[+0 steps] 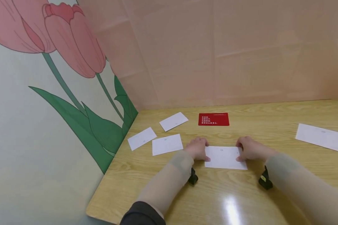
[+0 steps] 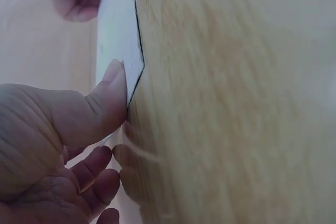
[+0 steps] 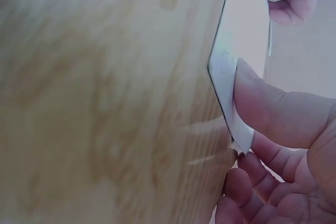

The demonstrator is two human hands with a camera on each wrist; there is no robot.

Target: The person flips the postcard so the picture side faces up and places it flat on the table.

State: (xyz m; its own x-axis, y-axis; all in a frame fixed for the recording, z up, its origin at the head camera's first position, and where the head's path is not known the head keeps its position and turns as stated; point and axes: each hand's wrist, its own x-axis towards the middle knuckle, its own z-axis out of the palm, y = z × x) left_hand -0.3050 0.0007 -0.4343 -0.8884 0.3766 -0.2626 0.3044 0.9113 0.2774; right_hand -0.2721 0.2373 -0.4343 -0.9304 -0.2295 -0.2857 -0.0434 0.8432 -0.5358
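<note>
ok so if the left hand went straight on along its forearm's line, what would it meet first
Beyond the white card it holds, the left hand would probably meet the red card first; that lies flat, so a raised hand might pass over it.

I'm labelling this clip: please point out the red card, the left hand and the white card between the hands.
Red card (image 1: 214, 119), head view, middle of its face.
Left hand (image 1: 196, 148), head view, back of the hand.
White card (image 1: 224, 158), head view, middle of its upper face.

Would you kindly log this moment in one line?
left hand: holds white card, left edge | right hand: holds its right edge | red card: beyond, on table
</note>
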